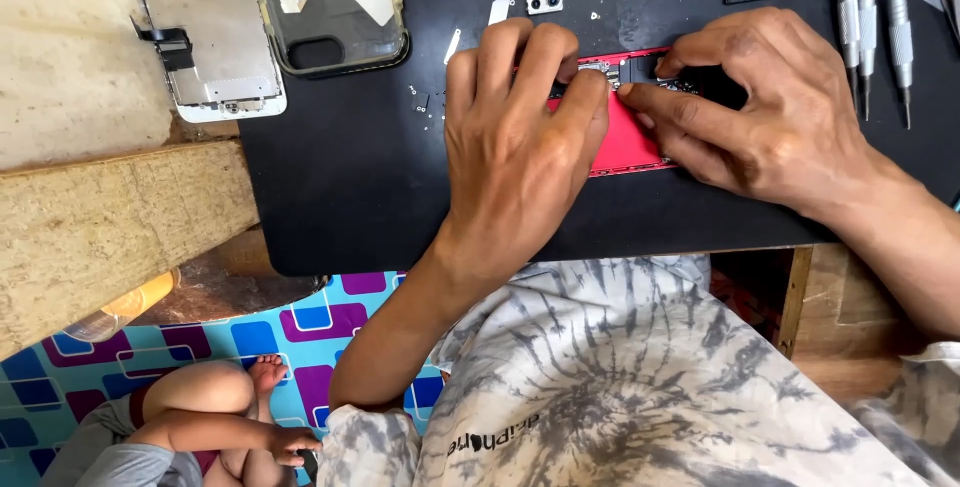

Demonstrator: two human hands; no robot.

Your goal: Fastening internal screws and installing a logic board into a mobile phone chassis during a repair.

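On the black mat [350,177] lie a camera module [544,0], loose screws [425,102] and screwdrivers [868,17] (far right). Both hands cover the red phone [625,142], its long axis running toward and away from the person. Left hand [520,147] presses flat, fingers together; right hand [770,107] pinches its top edge.

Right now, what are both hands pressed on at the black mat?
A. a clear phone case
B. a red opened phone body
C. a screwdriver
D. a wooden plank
B: the left hand and right hand both rest on the red phone body, lying on the black mat; the screwdrivers lie untouched.
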